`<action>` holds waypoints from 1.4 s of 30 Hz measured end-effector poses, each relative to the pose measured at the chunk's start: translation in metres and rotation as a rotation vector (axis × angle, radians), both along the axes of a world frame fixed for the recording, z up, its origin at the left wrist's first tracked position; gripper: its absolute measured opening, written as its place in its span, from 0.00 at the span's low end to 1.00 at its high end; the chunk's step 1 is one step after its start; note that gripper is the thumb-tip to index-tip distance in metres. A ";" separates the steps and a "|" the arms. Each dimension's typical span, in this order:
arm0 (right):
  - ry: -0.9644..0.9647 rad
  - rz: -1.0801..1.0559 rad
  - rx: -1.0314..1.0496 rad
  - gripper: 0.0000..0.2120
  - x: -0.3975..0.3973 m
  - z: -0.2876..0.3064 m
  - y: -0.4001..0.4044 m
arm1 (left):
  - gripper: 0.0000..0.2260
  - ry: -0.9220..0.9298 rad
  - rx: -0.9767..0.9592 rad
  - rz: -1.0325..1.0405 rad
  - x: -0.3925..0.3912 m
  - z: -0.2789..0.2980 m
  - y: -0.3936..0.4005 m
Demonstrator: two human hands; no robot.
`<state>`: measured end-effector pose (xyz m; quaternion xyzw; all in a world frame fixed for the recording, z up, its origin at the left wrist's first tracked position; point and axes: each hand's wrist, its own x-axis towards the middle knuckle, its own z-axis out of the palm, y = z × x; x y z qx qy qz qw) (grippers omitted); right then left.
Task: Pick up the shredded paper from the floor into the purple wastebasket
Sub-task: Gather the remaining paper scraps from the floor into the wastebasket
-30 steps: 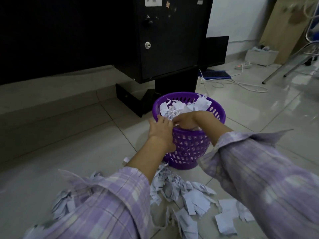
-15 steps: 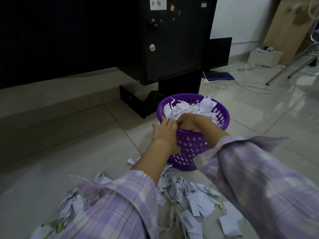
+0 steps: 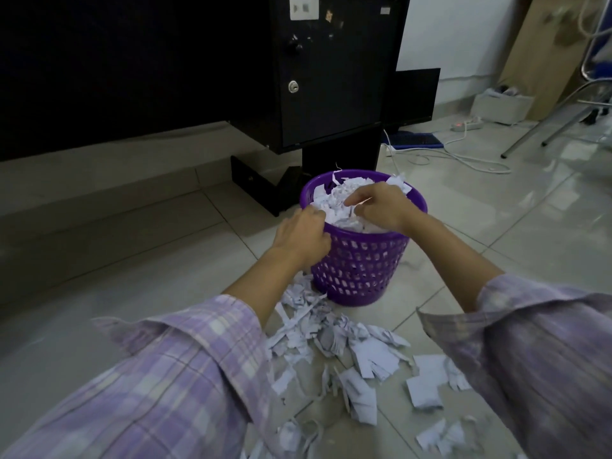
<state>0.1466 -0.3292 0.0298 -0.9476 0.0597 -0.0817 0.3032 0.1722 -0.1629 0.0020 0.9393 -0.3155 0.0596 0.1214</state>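
Fingers of both hands curl into white paper shreds heaped in the perforated purple plastic wastebasket (image 3: 359, 260); remaining floor shreds (image 3: 337, 346) lie behind the wrists, toward the person, left hand (image 3: 303, 238) nearer than right hand (image 3: 381, 210).

Wastebasket: purple wastebasket (image 3: 361, 270), round, tapering downward, walls pierced with rows of small slots; stands upright on the tiled floor (image 3: 496, 233).
Contents: white shredded strips (image 3: 341, 197) heaped to and above the rim.
Loose paper: shredded paper (image 3: 347, 352), white torn pieces and strips, scattered on the floor from the basket's base toward the viewer.
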 end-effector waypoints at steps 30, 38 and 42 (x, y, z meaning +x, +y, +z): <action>0.477 0.829 -0.293 0.59 -0.148 -0.216 0.332 | 0.26 0.409 0.253 0.730 -0.178 -0.154 0.324; 0.371 0.807 -0.279 0.29 -0.144 -0.239 0.333 | 0.30 0.576 0.122 0.888 -0.180 -0.168 0.358; 0.367 0.694 -0.235 0.23 -0.128 -0.235 0.306 | 0.42 0.765 -0.177 0.899 -0.182 -0.176 0.358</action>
